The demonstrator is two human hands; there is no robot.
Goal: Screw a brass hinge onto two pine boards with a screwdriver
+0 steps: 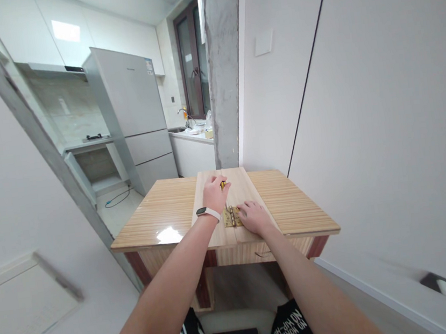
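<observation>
Work centers on a brass-coloured hinge (232,216) lying open across the seam of two pale boards on a wood-grain bench (300,201), its leaves reaching over the left board (217,236) and the right board (246,181). The step in hand looks to be fitting or adjusting the hinge, judging by the small yellow-and-black tool (223,185) held just to its far side, possibly a screwdriver, though it is too small and too covered to name with certainty. The left hand (213,193) has its grip closed, thumb and fingers curled around the tool; the right hand (256,220) lies palm down on the right board, fingers loosely bent and tips at the right leaf, and whether anything is pinched beneath them cannot be told. The next move appears to call for a firm hold on the tool, its working end lined up with the hinge, and light pressure from the right to stop the leaf from sliding. Both arms reach in from the near side, the left forearm slanting up toward the far right, a white-strapped band (208,212) at its wrist, the right forearm slanting toward the far left, so that the two hands meet around the seam.
</observation>
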